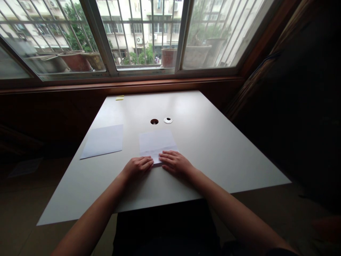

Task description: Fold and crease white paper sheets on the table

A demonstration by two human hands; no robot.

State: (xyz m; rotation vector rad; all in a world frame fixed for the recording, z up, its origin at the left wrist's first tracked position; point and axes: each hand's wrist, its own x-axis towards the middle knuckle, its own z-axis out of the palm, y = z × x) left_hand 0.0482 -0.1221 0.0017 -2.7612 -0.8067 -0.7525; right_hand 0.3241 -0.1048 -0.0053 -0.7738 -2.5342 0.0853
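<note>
A white sheet of paper (157, 140) lies in front of me on the table, with faint creases across it and its near edge looking folded over. At that edge's left part, my left hand (139, 165) is closed, its curled fingers gripping the paper. My right hand (176, 163) rests on the right part of the same edge. Its fingers are stretched and lie flat on the paper, pointing left. Both thumbs are mostly hidden, and a short stretch of the edge shows between the hands.
More white paper (103, 140) lies at the left of the white table (226, 156). Beyond my sheet are a round hole (154, 121) in the tabletop and a round grommet cover (168, 120). Yellow tape (119, 97) marks the far left edge. A barred window (144, 35) stands behind.
</note>
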